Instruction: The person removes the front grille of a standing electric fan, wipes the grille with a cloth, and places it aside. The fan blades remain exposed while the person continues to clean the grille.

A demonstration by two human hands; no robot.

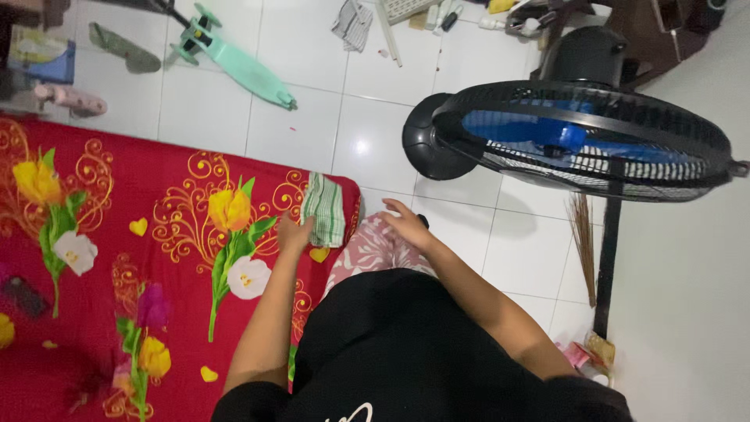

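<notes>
Across the left half of the head view spreads a bed [117, 195] under a red sheet printed with yellow, white and purple flowers, green stems, gold scrolls and small yellow hearts. Right of it, a black standing fan [586, 137] with blue blades rises from the white tiled floor [375, 141], its cage tilted flat toward the camera and its pole running down beside a straw broom [582, 242]. Farther off on the tiles lie a mint-green scooter [238, 62] and a grey striped cloth [351, 23], with a blue and yellow package [39, 55] at the far left edge; its print is too small to tell. On the near corner of the bed lies a folded cloth [324, 207], green and white in narrow stripes, roughly rectangular, its long side running away from the person. The left hand [295, 233] rests just beside the cloth's left edge and touches it, fingers bent loosely; whether they pinch the fabric cannot be told. The right hand [405, 221] hangs apart from the cloth, above a knee in pink patterned trousers [367, 246], open with fingers spread and holding nothing.
</notes>
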